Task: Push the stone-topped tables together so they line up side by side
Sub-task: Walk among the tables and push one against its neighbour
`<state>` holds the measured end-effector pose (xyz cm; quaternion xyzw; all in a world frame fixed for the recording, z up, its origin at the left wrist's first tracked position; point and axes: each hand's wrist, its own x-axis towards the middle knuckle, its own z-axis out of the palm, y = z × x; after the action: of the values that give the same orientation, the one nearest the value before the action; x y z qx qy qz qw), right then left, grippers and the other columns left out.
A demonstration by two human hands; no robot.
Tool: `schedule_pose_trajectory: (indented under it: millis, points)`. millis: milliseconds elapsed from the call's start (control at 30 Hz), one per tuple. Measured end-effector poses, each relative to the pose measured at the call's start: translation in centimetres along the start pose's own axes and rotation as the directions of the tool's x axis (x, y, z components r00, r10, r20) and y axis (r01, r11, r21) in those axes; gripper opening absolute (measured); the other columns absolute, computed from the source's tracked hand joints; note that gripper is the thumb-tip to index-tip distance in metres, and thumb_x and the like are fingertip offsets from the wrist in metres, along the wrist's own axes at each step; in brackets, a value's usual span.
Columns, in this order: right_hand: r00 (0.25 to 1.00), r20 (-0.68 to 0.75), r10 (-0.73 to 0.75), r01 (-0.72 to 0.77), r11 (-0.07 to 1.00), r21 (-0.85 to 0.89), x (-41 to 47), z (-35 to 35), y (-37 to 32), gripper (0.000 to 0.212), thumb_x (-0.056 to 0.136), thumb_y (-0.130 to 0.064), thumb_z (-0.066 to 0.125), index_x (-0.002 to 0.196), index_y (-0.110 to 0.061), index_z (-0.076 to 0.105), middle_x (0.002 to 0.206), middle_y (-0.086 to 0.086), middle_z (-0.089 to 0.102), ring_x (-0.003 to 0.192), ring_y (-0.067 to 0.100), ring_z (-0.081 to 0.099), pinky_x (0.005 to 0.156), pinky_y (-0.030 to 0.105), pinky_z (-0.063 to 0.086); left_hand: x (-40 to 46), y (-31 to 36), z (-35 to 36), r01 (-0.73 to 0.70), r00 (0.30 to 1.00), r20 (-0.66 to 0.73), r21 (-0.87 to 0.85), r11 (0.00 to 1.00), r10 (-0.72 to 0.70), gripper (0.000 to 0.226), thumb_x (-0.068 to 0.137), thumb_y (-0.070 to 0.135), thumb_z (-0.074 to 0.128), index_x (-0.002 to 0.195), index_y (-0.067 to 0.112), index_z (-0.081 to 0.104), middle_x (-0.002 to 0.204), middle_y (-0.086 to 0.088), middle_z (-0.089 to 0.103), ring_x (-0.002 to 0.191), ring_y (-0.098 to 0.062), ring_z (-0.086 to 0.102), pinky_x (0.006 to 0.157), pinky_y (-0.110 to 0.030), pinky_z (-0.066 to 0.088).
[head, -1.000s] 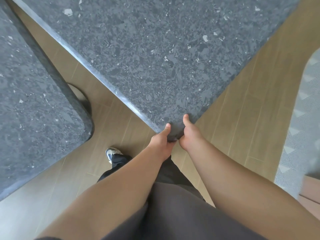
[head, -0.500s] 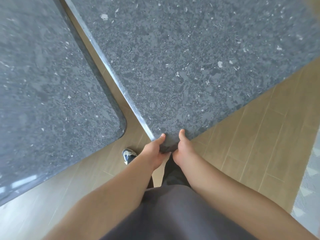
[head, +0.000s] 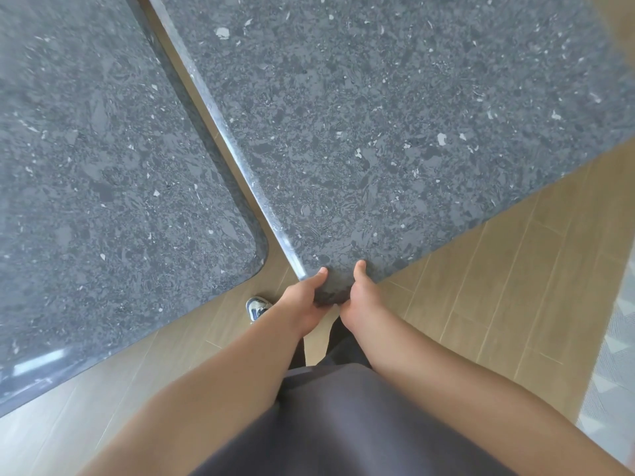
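Note:
Two dark grey speckled stone-topped tables fill the upper view. The right table has its near corner pointing at me. My left hand and my right hand both grip that corner, thumbs on top and fingers hidden under the edge. The left table lies beside it with a rounded corner. A narrow strip of floor shows between their facing edges, slimmer toward the top.
Light wooden plank floor runs beneath and to the right. A grey patterned rug lies at the far right edge. My shoe stands below the gap between the tables; dark clothing fills the bottom.
The gap between the two tables has closed from a wide wedge to a thin strip as the right table swung toward the left one. Both hands kept their hold on the corner.

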<state>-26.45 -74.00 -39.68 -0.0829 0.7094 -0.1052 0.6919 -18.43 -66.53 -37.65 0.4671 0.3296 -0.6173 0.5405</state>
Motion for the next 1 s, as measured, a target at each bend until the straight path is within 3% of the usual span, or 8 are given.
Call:
schedule_pose_trajectory:
  millis: [133,233,400,733,867,1000]
  points:
    - [1.000,-0.011,-0.019,0.019,1.000,0.012,-0.5,1.0,0.9,0.064,0.089,-0.058,0.066,0.129,-0.009,0.059,0.123,0.012,0.068,0.099,0.032,0.069,0.087,0.045,0.057,-0.6,1.0,-0.8,0.009,1.000,-0.004,0.024,1.000,-0.008,0.025,0.097,0.017,0.066,0.117,0.001,0.067,0.107,-0.011,0.078,0.088,-0.021,0.078,0.073,-0.033,0.057]
    - [1.000,-0.005,-0.005,0.006,1.000,0.014,-0.6,1.4,1.2,0.068,0.089,-0.060,0.065,0.133,-0.009,0.056,0.127,0.013,0.066,0.106,0.034,0.067,0.097,0.049,0.054,-1.0,1.5,-1.1,0.010,1.000,-0.015,0.039,0.999,-0.010,0.028,0.098,0.018,0.065,0.120,0.001,0.065,0.115,-0.013,0.075,0.097,-0.023,0.075,0.073,-0.032,0.056]
    - [1.000,-0.005,-0.015,0.015,0.999,0.034,-1.3,1.8,1.4,0.065,0.090,-0.058,0.064,0.130,-0.009,0.057,0.126,0.014,0.065,0.100,0.033,0.066,0.087,0.045,0.055,-1.2,1.8,-1.2,0.017,1.000,-0.013,0.051,0.999,-0.016,0.030,0.098,0.017,0.065,0.124,0.001,0.064,0.121,-0.013,0.072,0.101,-0.023,0.072,0.070,-0.031,0.056]
    - [0.998,-0.051,-0.027,0.025,0.999,-0.033,-2.5,2.0,1.1,0.054,0.087,-0.062,0.065,0.116,-0.017,0.058,0.116,0.009,0.066,0.100,0.031,0.067,0.093,0.047,0.056,-1.6,1.9,-1.0,0.033,0.999,0.000,0.018,0.999,-0.033,0.032,0.099,0.015,0.064,0.127,-0.002,0.062,0.124,-0.016,0.071,0.108,-0.026,0.070,0.082,-0.036,0.056]
    - [0.997,0.048,0.063,-0.064,0.998,0.016,-3.3,1.3,-0.1,0.045,0.093,-0.051,0.065,0.119,-0.015,0.060,0.113,0.005,0.070,0.100,0.025,0.069,0.088,0.040,0.056,-1.8,2.0,-0.7,0.024,1.000,-0.018,-0.002,1.000,-0.024,0.030,0.098,0.014,0.064,0.124,-0.002,0.063,0.118,-0.016,0.074,0.102,-0.027,0.074,0.080,-0.038,0.060]
    - [0.978,0.096,0.184,-0.178,0.982,-0.059,-4.9,0.5,-2.7,0.034,0.099,-0.031,0.063,0.124,-0.009,0.057,0.124,0.010,0.067,0.112,0.028,0.067,0.105,0.041,0.051,-2.3,1.9,-0.1,0.001,0.995,-0.099,0.006,1.000,-0.001,0.035,0.101,0.010,0.058,0.133,-0.005,0.056,0.133,-0.021,0.064,0.121,-0.034,0.063,0.108,-0.047,0.047]
